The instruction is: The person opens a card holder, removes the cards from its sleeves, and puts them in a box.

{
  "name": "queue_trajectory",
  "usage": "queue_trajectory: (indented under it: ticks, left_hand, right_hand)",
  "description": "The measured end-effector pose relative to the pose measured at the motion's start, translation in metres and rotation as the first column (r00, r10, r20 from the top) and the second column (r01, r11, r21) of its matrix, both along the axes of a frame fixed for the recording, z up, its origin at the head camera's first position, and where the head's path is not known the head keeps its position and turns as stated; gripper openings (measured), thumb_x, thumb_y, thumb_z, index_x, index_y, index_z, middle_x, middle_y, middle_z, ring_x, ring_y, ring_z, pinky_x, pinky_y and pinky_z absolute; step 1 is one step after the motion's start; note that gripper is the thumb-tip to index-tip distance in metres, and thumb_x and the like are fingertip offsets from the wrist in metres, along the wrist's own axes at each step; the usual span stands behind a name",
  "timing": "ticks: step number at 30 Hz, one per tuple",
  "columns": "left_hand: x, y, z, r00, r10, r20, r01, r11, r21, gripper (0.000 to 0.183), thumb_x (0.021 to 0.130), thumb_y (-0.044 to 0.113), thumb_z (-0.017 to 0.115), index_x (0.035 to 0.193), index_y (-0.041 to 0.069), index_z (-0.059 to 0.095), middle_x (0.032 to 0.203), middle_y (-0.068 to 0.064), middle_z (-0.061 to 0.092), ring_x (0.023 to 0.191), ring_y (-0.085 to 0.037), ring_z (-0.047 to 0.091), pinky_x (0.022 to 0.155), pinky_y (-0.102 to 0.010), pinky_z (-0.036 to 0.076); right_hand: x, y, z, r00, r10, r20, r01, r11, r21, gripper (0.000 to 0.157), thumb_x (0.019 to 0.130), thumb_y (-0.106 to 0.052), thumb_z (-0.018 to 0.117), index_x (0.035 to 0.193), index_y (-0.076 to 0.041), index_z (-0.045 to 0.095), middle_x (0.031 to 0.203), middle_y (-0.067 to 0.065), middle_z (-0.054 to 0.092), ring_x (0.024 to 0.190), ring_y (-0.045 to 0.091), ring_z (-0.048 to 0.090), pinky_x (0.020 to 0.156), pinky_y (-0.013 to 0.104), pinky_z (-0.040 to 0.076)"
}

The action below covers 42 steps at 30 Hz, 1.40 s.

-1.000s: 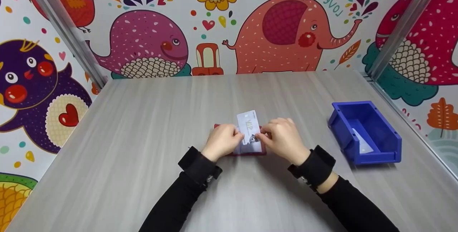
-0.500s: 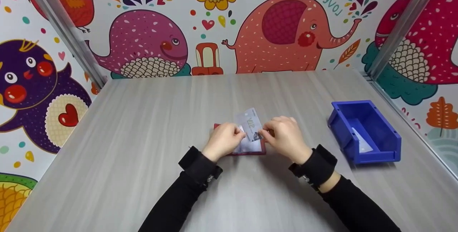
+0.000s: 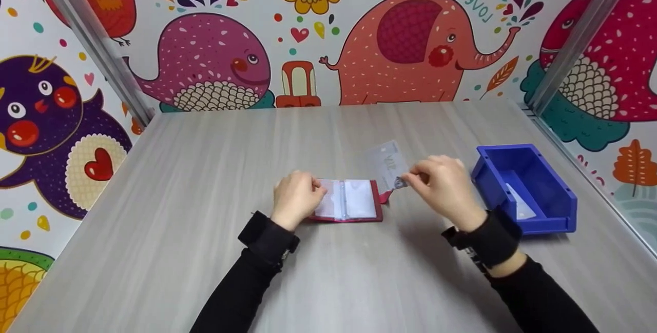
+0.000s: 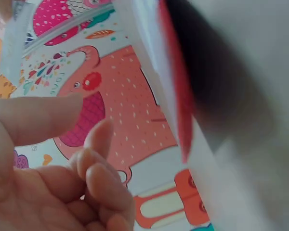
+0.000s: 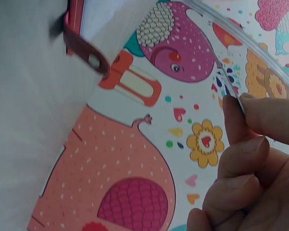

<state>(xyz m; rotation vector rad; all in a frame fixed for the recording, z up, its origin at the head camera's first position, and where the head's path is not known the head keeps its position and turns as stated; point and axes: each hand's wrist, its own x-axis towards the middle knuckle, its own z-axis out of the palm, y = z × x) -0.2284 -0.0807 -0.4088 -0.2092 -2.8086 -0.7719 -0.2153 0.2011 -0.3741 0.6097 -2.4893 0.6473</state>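
Observation:
My right hand point(image 3: 444, 187) pinches a VIP card point(image 3: 388, 164) by its lower right corner, above the table. In the right wrist view the card point(image 5: 231, 84) shows nearly edge-on between thumb and forefinger. Left of it, a red card holder point(image 3: 365, 199) lies spread open on the table, with clear sleeves showing. Its snap strap point(image 5: 89, 50) sticks out on the right side. My left hand point(image 3: 297, 197) is beside the holder's left half; in the left wrist view its thumb and loosely bent fingers stand apart, with nothing between them.
A blue bin point(image 3: 544, 226) stands on the right of the table, with a white card-like piece point(image 3: 520, 204) inside. Patterned walls with cartoon animals rise behind the table point(image 3: 215, 169) and along its sides.
The card has moved right and up, away from the holder, in my right hand. My left hand has shifted left, off the card, and the holder's spread sleeves now show.

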Motion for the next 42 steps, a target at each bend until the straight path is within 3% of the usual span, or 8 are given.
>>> queue_trajectory:
  ticks: [4, 14, 18, 23, 34, 42]
  left_hand:
    - [-0.001, -0.003, -0.003, 0.999, 0.037, -0.006, -0.037, 0.998, -0.056, 0.017, 0.081, 0.025, 0.077, 0.079, 0.01, 0.07, 0.086, -0.007, 0.066, 0.083, -0.029, 0.062, 0.074, -0.044, 0.041]
    - [-0.003, -0.006, -0.01, 0.997, 0.059, 0.046, -0.05, 0.983, -0.177, 0.017, 0.08, 0.022, 0.077, 0.069, 0.013, 0.068, 0.078, -0.005, 0.06, 0.081, -0.028, 0.06, 0.072, -0.043, 0.04]
    - [-0.004, -0.006, -0.011, 0.997, 0.06, 0.043, -0.051, 0.978, -0.202, 0.024, 0.078, 0.02, 0.077, 0.062, 0.012, 0.06, 0.075, -0.006, 0.06, 0.079, -0.031, 0.06, 0.069, -0.044, 0.04]
    - [-0.004, -0.005, -0.011, 0.996, 0.08, 0.047, -0.068, 0.975, -0.21, 0.021, 0.076, 0.019, 0.077, 0.067, 0.01, 0.06, 0.078, -0.009, 0.062, 0.08, -0.033, 0.062, 0.069, -0.043, 0.04]
    - [-0.006, -0.007, -0.014, 0.99, 0.098, 0.097, -0.072, 0.966, -0.249, 0.02, 0.076, 0.021, 0.079, 0.08, 0.006, 0.066, 0.085, -0.01, 0.063, 0.086, -0.032, 0.061, 0.074, -0.043, 0.039]
    - [-0.007, -0.005, -0.018, 0.993, 0.079, 0.088, -0.053, 0.963, -0.266, 0.02, 0.074, 0.018, 0.078, 0.082, 0.004, 0.067, 0.088, -0.013, 0.065, 0.088, -0.034, 0.062, 0.075, -0.045, 0.044]
  right_hand:
    - [0.004, 0.013, 0.006, 0.999, -0.046, 0.016, 0.045, 0.999, 0.008, 0.014, 0.087, -0.017, 0.077, 0.078, -0.007, 0.073, 0.068, 0.001, 0.057, 0.067, 0.021, 0.049, 0.069, 0.04, 0.032]
    - [0.013, 0.05, 0.024, 0.995, -0.079, -0.058, 0.077, 0.997, -0.026, 0.01, 0.085, -0.011, 0.078, 0.078, -0.005, 0.073, 0.067, 0.001, 0.058, 0.062, 0.017, 0.045, 0.066, 0.037, 0.031]
    - [0.016, 0.066, 0.03, 0.992, -0.118, -0.04, 0.117, 0.993, -0.021, 0.011, 0.086, -0.012, 0.076, 0.08, -0.004, 0.073, 0.068, 0.002, 0.06, 0.062, 0.016, 0.045, 0.061, 0.033, 0.031]
    - [0.019, 0.088, 0.037, 0.981, -0.186, 0.059, 0.187, 0.982, -0.015, 0.017, 0.09, -0.017, 0.073, 0.084, -0.001, 0.073, 0.078, 0.009, 0.066, 0.068, 0.021, 0.049, 0.062, 0.033, 0.034]
    - [0.024, 0.141, 0.043, 0.916, -0.337, 0.22, 0.343, 0.939, 0.009, 0.033, 0.097, -0.03, 0.063, 0.095, 0.002, 0.072, 0.087, 0.017, 0.067, 0.071, 0.026, 0.051, 0.063, 0.033, 0.035]
    - [0.021, 0.17, 0.038, 0.819, -0.458, 0.345, 0.463, 0.883, 0.074, 0.044, 0.1, -0.036, 0.055, 0.099, 0.006, 0.067, 0.078, 0.014, 0.059, 0.069, 0.028, 0.048, 0.053, 0.032, 0.035]
